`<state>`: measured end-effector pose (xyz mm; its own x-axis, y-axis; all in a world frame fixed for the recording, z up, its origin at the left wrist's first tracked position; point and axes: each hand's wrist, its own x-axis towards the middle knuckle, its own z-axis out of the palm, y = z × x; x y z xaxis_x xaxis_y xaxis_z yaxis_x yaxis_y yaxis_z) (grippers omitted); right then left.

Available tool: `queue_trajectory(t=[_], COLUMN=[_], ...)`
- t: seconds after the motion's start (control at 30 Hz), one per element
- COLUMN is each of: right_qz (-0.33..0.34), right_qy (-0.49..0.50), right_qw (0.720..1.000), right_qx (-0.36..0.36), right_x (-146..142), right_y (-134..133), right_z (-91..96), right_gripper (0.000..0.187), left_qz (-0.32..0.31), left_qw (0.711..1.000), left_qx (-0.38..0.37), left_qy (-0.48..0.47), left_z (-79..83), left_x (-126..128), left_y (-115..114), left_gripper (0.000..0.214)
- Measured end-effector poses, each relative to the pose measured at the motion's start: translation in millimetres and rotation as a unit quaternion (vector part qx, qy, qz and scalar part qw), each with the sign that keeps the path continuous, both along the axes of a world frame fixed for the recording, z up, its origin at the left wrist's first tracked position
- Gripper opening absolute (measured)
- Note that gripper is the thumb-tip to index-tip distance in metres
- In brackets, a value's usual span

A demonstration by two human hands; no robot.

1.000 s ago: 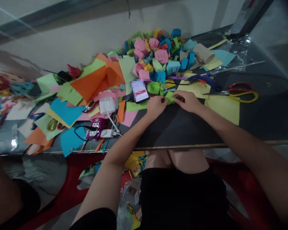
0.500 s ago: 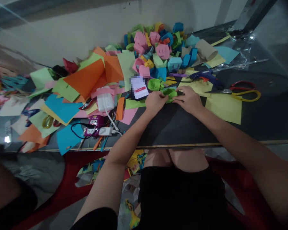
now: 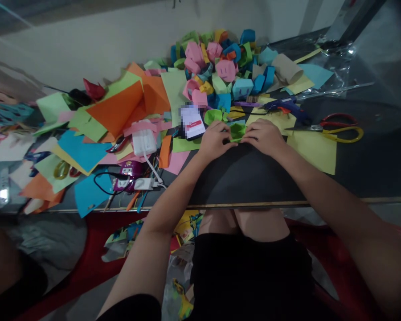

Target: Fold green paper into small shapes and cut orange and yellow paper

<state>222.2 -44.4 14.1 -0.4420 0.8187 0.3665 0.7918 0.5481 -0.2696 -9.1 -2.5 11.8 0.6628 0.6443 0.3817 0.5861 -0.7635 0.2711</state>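
A green folded-paper piece (image 3: 237,131) sits between my two hands on the dark table. My left hand (image 3: 216,139) grips its left side, fingers bent and thumb along the near edge. At its right side, my right hand (image 3: 263,135) pinches the paper between thumb and fingers. Just behind my left hand lies another green paper cup shape (image 3: 214,117). A phone with a lit screen (image 3: 191,122) rests to the left of it. Beyond my hands rises a heap of small folded paper shapes (image 3: 226,70) in pink, blue, green and yellow.
Scissors with red and yellow handles (image 3: 341,127) lie on yellow paper (image 3: 312,149) at the right, near a blue glue gun (image 3: 287,107). On the left are orange sheets (image 3: 118,109), a white charger (image 3: 144,142) and a purple power socket (image 3: 130,174) with cables. Another person's arm shows far left.
My left hand has shifted its grip on the green paper piece, its fingers now reaching further over the far side. My right fingers have closed in on its right edge.
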Motion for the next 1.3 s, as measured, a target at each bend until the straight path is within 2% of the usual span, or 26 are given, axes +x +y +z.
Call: queue_trajectory(t=[0.2, 0.43, 0.57, 0.87, 1.03, 1.3], right_qz=[0.03, 0.028, 0.023, 0.031, 0.016, -0.008], right_qy=[-0.015, -0.031, -0.05, -0.067, -0.074, -0.089], right_qw=[0.999, 0.999, 0.998, 0.997, 0.997, 0.995], right_qx=[-0.011, 0.015, 0.01, 0.003, 0.028, 0.044], right_x=[1, 3, 1, 0, 0, 1], right_y=[-1, -9, -12, -14, -18, -20], right_z=[7.2, 5.1, 5.1, 10.5, 8.8, 1.0], right_gripper=[0.044, 0.032, 0.031, 0.034, 0.032, 0.029], left_qz=[-0.02, -0.078, -0.104, -0.093, -0.072, -0.079], left_qw=[1.0, 0.996, 0.993, 0.994, 0.996, 0.996], left_qx=[-0.022, 0.014, 0.027, 0.029, 0.039, 0.043], left_qy=[0.003, 0.032, 0.045, 0.043, 0.045, 0.023], left_z=[-0.7, 9.0, 12.2, 9.0, 6.7, -1.0], left_x=[-2, -2, 0, -2, 5, 8], left_y=[-1, -10, -12, -10, -13, -9], left_gripper=[0.029, 0.031, 0.033, 0.033, 0.027, 0.028])
